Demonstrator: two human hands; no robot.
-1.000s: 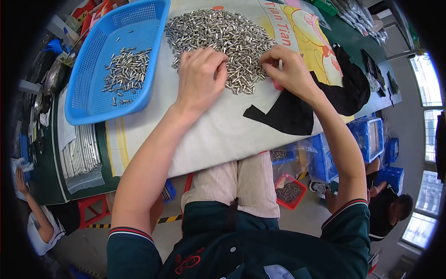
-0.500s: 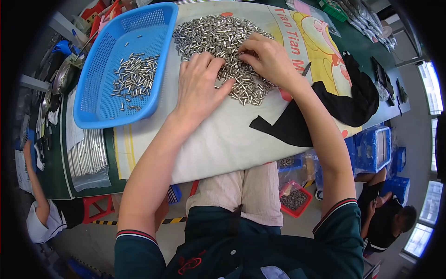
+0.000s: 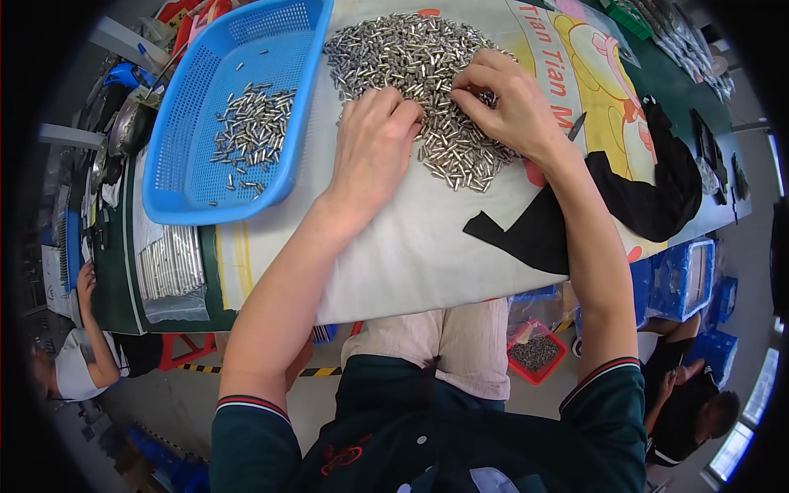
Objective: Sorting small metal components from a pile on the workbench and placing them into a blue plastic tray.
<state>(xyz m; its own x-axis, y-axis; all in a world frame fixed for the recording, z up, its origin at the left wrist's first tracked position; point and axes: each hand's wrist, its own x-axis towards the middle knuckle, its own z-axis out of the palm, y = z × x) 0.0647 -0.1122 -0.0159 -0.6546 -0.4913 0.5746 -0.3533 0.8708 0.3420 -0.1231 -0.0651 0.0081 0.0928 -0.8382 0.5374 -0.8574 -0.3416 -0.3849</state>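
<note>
A big heap of small metal pins (image 3: 403,57) lies on a white printed cloth (image 3: 411,246) over the table. My left hand (image 3: 371,148) rests palm down on the near edge of the heap, fingers bent into the pins. My right hand (image 3: 505,103) lies on the heap's right side, fingertips pinching among the pins next to my left hand. Whether either hand holds pins is hidden under the fingers. A blue plastic basket (image 3: 197,193) stands left of the heap with a smaller lot of pins (image 3: 246,131) inside.
A black cloth (image 3: 649,205) lies on the table's right part. A bundle of metal rods (image 3: 168,263) sits near the left front edge. Blue crates (image 3: 686,275) and a red tray of parts (image 3: 536,353) stand on the floor. Other people sit at left (image 3: 86,361) and lower right (image 3: 699,411).
My right hand has moved left across the heap toward my left hand. My left hand has stayed on the heap's near edge. The view has shifted slightly.
</note>
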